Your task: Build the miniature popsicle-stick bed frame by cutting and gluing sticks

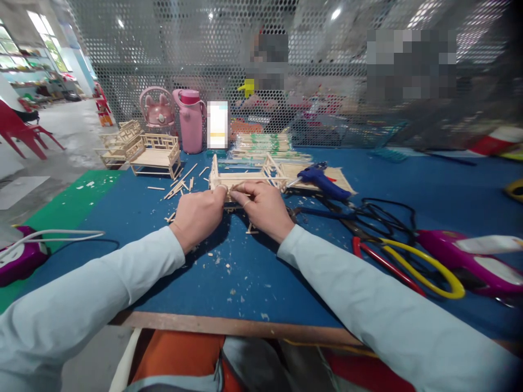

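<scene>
A miniature bench frame (241,178) made of thin wooden sticks stands on the blue tabletop in front of me. My left hand (201,216) is closed on its near left side, thumb against the wood. Close beside it, my right hand (265,209) pinches at the front of the frame with thumb and forefinger; whatever small piece lies between those fingertips is hidden. Just right of the frame, a blue glue gun (324,182) rests across a flat panel of sticks (341,175). Short loose sticks (180,186) lie to the left of my hands.
Finished miniature benches (157,154) stand at the back left, near a pink bottle (191,122) and a lit phone (217,125). Bundled sticks (263,144) lie behind. Pliers with red and yellow handles (425,267), black cable and a purple power strip (469,264) occupy the right.
</scene>
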### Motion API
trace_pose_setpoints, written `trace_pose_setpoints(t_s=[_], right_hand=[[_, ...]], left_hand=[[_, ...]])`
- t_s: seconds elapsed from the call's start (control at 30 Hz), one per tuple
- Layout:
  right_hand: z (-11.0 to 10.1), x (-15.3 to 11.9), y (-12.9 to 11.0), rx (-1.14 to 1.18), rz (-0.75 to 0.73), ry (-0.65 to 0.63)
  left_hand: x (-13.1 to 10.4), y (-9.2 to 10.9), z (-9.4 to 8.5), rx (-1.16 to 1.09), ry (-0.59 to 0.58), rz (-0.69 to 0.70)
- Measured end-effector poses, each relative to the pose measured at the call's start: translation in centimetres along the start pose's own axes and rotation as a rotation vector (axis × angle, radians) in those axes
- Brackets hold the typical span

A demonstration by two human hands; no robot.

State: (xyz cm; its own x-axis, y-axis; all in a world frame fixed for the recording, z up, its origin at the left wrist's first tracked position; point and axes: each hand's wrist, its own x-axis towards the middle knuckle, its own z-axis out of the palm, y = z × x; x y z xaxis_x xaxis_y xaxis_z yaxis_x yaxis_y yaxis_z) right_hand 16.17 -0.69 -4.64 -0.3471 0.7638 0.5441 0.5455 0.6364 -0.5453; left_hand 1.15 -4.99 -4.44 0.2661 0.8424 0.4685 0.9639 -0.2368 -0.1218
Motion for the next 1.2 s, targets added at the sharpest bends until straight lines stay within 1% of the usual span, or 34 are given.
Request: trace_pose_setpoints(t_s=[0.3,0.57,0.87,1.0,1.2], right_hand=[[-0.27,0.28,-0.1,-0.074,-0.055,-0.048],[-0.49,0.53,-0.02,-0.115,-0.063,-0.103],[-0.82,0.75,-0.02,-0.103,-0.078,-0.151],[-0.81,0.78,0.1,-0.106,-0.088,-0.152],[-0.77,0.71,0.08,-0.12,-0.099,-0.139]], left_hand=[[0.1,-0.13,-0.08,-0.064,-0.033,0.002],[0.09,-0.11,-0.1,0.005,-0.018,0.013],[0.12,-0.08,-0.22,-0.001,-0.031,0.014],[0.11,-0.13,-0.2,-0.013,-0.042,0.015],[0.0,-0.15,0.26,-0.014,0.031,0.019]])
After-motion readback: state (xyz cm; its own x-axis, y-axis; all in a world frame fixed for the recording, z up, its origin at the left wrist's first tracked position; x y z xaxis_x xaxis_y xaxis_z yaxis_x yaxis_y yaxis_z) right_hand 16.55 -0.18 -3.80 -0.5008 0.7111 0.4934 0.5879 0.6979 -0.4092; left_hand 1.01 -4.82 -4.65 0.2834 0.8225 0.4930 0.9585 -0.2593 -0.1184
